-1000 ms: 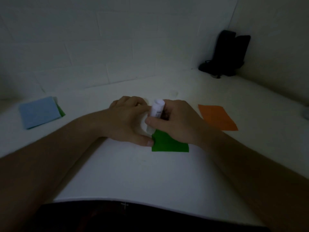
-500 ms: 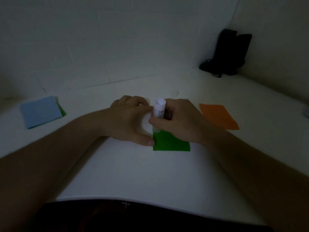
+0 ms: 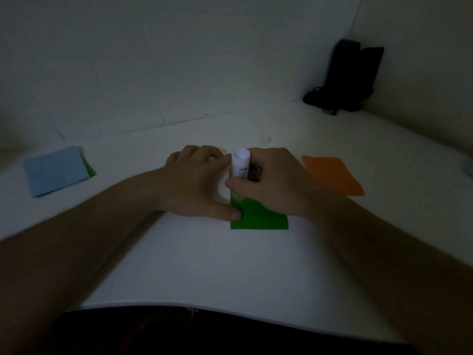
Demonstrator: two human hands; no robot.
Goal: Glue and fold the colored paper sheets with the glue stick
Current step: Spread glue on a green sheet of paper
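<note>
Glue stick (image 3: 240,167) in right-hand fingers (image 3: 239,184), on green paper (image 3: 258,217)

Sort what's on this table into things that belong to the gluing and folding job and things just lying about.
Job:
glue stick, gripped by right hand
green sheet, pressed by left hand
orange sheet
blue sheet on a small stack

Lying about:
dark object in the far corner

White counter (image 3: 204,265), set into a wall corner. Green paper sheet (image 3: 258,219) lies flat at centre. Orange paper sheet (image 3: 332,174) lies flat toward the right edge. Blue paper sheet (image 3: 55,170) toward the left edge, atop a green sheet (image 3: 90,170) showing only a sliver. Dark object (image 3: 350,78) in the far right corner.
</note>
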